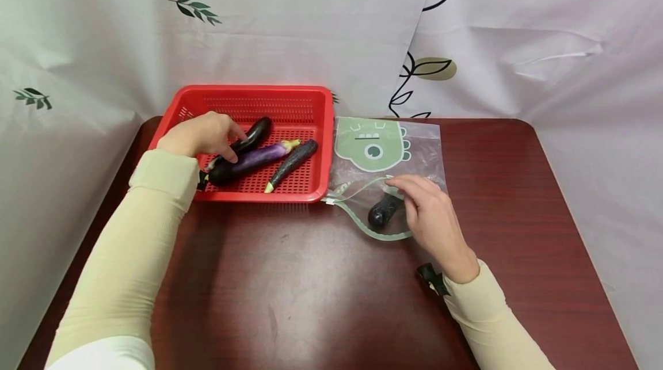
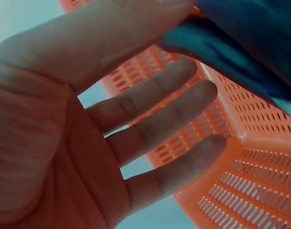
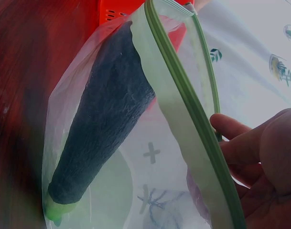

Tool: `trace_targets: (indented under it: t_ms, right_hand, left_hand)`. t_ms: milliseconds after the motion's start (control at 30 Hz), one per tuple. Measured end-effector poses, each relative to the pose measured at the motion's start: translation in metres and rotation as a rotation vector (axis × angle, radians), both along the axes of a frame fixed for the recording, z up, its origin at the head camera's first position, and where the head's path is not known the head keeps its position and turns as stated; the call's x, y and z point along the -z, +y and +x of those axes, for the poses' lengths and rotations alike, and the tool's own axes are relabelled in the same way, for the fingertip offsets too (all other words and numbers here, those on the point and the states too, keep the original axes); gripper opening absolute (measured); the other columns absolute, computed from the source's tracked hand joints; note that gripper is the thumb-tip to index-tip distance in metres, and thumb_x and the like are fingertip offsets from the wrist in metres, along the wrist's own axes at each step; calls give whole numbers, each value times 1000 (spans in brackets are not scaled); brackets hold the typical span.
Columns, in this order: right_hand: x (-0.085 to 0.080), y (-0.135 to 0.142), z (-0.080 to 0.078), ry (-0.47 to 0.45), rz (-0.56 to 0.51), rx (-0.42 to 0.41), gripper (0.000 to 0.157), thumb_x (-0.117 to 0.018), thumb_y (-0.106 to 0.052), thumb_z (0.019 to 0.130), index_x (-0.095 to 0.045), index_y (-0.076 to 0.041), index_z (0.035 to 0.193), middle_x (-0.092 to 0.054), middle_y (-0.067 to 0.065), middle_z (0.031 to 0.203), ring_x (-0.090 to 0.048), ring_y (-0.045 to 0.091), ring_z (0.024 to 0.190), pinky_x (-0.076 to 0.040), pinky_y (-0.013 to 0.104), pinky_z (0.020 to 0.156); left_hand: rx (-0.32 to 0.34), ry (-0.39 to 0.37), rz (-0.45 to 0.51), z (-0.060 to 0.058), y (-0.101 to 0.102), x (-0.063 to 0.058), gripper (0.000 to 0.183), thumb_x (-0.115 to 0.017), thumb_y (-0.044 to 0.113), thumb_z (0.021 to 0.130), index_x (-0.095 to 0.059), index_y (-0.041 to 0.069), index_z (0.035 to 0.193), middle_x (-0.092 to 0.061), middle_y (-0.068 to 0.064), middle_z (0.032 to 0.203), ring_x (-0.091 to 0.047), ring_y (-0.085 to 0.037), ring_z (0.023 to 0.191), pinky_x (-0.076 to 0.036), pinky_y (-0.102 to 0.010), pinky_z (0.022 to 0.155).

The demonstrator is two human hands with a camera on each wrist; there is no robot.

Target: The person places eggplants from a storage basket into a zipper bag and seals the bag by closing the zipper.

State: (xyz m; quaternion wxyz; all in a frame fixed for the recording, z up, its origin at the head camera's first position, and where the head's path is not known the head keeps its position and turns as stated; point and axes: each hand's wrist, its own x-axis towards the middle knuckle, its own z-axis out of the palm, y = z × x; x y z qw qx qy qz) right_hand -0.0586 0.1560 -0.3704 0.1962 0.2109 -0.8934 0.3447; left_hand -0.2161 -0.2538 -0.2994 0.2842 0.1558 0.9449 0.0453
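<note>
In the head view my left hand [image 1: 209, 134] reaches into the red basket [image 1: 331, 145], thumb and fingers spread about a glossy dark eggplant [image 1: 256, 131]. A purple eggplant [image 1: 264, 155] lies beside it, and a slimmer dark eggplant [image 1: 292, 166] lies to the right. The left wrist view shows three fingers fairly straight, with the index finger hidden behind the thumb. My right hand [image 1: 432, 217] pinches the rim of a clear zip bag [image 3: 193, 114], which gapes open. Inside the bag is another dark eggplant [image 3: 104, 109] with a green stem end.
The bag, printed with a green cartoon figure [image 1: 370, 142], touches the basket's right side. Both stand on a dark reddish wooden table [image 1: 269, 278]. White cloth [image 1: 285, 25] with leaf prints hangs behind and at the sides.
</note>
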Motion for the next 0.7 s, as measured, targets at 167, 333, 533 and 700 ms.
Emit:
trace_targets:
  t_ms: [167, 333, 533, 700]
  right_hand:
    - [1, 1, 0, 4, 0, 0, 32, -57, 12, 91, -75, -6, 110, -72, 5, 110, -65, 21, 105, -50, 39, 92]
    - [1, 1, -1, 10, -2, 1, 33, -57, 12, 91, -75, -6, 111, -72, 4, 110, -65, 21, 105, -50, 39, 92]
    - [1, 1, -1, 9, 1, 3, 32, -57, 12, 91, -75, -6, 110, -72, 5, 110, -65, 22, 106, -50, 39, 92]
    - [1, 1, -1, 9, 1, 4, 32, -58, 13, 90, -75, -5, 111, -72, 6, 110, -65, 23, 106, -50, 39, 93]
  left_hand:
    - [42, -45, -22, -1, 0, 3, 54, -84, 11, 78, -66, 5, 129, -66, -24, 116, -61, -37, 107, -52, -54, 87]
    - [72, -77, -25, -2, -2, 6, 55, -86, 11, 75, -68, 4, 127, -69, -22, 111, -62, -37, 107, -51, -53, 88]
    - [97, -113, -25, -6, -2, 10, 58, -87, 12, 74, -67, 2, 128, -69, -20, 108, -63, -32, 103, -54, -48, 83]
    - [106, -128, -23, -7, -1, 13, 58, -87, 11, 72, -68, 1, 126, -68, -18, 110, -62, -29, 101, -53, -47, 85]
